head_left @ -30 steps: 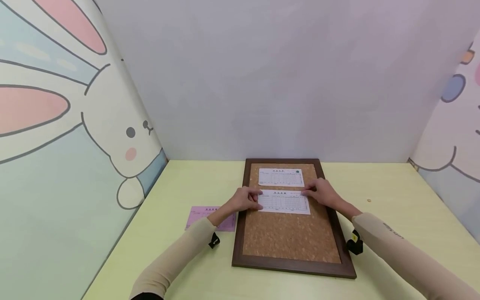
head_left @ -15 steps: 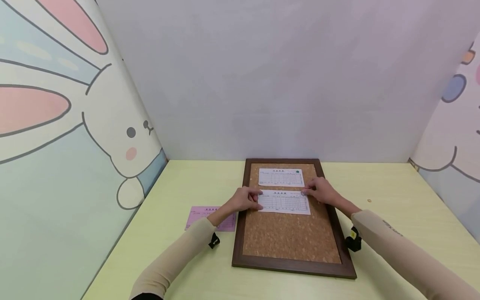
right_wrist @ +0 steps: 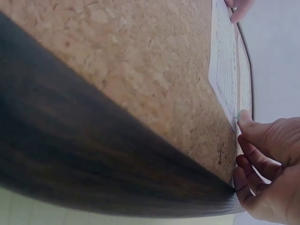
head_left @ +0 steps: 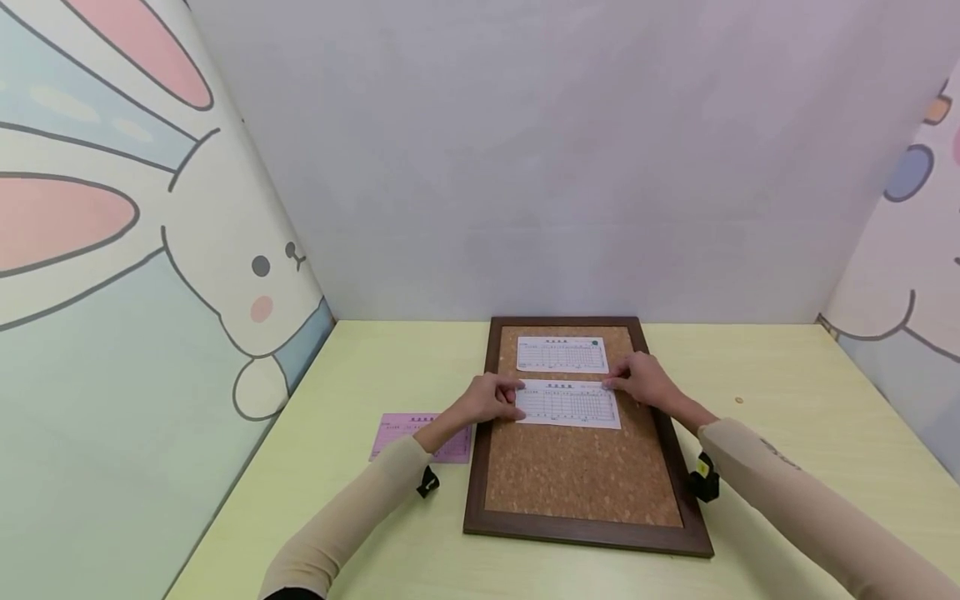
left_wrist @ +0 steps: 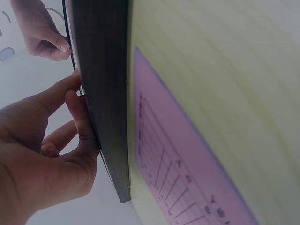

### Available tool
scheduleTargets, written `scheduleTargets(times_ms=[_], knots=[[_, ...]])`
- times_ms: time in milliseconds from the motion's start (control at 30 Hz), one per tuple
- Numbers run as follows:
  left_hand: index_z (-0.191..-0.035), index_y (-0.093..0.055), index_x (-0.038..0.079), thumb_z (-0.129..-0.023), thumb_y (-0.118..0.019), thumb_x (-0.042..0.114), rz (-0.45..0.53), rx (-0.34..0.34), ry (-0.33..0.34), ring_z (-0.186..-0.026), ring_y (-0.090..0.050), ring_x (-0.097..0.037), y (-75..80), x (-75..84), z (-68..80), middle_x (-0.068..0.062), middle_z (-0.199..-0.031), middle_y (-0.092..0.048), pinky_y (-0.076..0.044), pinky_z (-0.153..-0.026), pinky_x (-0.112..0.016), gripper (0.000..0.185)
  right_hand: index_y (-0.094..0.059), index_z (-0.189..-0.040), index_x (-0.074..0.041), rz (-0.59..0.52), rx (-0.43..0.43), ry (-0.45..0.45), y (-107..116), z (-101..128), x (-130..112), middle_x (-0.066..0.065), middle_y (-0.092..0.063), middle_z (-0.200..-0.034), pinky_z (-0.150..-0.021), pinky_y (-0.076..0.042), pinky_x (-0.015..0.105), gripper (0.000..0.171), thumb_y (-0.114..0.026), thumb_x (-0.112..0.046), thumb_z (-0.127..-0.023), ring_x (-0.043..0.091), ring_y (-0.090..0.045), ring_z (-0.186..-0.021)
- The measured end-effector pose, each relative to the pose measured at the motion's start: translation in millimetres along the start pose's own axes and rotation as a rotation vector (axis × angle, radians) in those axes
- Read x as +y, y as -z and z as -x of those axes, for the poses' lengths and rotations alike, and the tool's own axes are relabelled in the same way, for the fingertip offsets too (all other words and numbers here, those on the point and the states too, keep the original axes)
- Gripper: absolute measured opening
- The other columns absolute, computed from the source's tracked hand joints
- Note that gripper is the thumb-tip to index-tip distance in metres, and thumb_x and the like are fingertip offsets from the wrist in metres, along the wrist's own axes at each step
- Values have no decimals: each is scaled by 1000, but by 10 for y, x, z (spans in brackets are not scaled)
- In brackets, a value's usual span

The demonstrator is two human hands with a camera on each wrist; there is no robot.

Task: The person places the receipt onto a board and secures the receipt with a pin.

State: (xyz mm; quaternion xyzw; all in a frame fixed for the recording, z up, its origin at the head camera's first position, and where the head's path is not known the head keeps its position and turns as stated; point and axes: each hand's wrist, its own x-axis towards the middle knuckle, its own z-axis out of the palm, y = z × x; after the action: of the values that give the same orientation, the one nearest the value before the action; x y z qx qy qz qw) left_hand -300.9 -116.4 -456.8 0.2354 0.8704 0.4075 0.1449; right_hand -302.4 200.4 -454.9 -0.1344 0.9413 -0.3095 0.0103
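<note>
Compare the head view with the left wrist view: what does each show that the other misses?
Only the head view shows the cork face of the board, both white slips, upper and lower, a small round thing on the table to the right, and the rabbit wall. Only the left wrist view shows the board's dark outer edge side-on and the pink slip's printed grid close up. Both show the left hand at the board's left side, the right hand, the pink slip and the yellow table.
</note>
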Motion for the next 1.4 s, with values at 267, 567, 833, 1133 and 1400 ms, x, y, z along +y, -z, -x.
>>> scheduleTargets(times_ms=[267, 567, 833, 1133, 1400], knots=[[-128, -68, -3, -83, -84, 6, -5, 13, 10, -63, -49, -6, 5, -15, -8, -6, -84, -64, -40, -56, -16, 48, -75, -81, 1, 42, 24, -33, -24, -36, -54, 7, -68, -70, -46, -40, 27, 14, -75, -8, -91, 12, -48, -49], [-127, -68, -3, -83, -84, 7, -17, 1, 15, -63, -50, -6, -29, -33, 7, -4, -84, -65, -41, -57, -15, 48, -76, -84, -2, 13, -8, 15, -51, 8, 31, 6, -71, -77, -52, -41, 25, 11, -77, -11, -90, 14, -51, -61], [-128, -68, -4, -82, -84, 7, -17, 3, 1, -62, -51, -5, -9, -41, 4, -7, -84, -68, -41, -56, -15, 50, -80, -92, -5, 96, -3, 139, -27, 44, 58, 8, -77, -92, -66, -51, 27, 5, -77, -5, -89, 14, -62, -79], [-128, -67, -5, -82, -85, 7, -7, 0, -9, -62, -51, -5, -26, -78, -5, -7, -84, -67, -41, -56, -15, 51, -82, -92, -5, 125, 6, 137, -29, 34, 31, 7, -77, -90, -67, -49, 28, 6, -77, -5, -89, 13, -61, -78], [-129, -67, -6, -82, -84, 7, -1, 2, -19, -62, -50, -5, 4, -12, 6, -9, -85, -67, -41, -56, -15, 51, -81, -89, -2, 196, 44, 132, -9, 21, -19, 9, -77, -86, -63, -52, 29, 5, -80, -4, -86, 13, -62, -73]])
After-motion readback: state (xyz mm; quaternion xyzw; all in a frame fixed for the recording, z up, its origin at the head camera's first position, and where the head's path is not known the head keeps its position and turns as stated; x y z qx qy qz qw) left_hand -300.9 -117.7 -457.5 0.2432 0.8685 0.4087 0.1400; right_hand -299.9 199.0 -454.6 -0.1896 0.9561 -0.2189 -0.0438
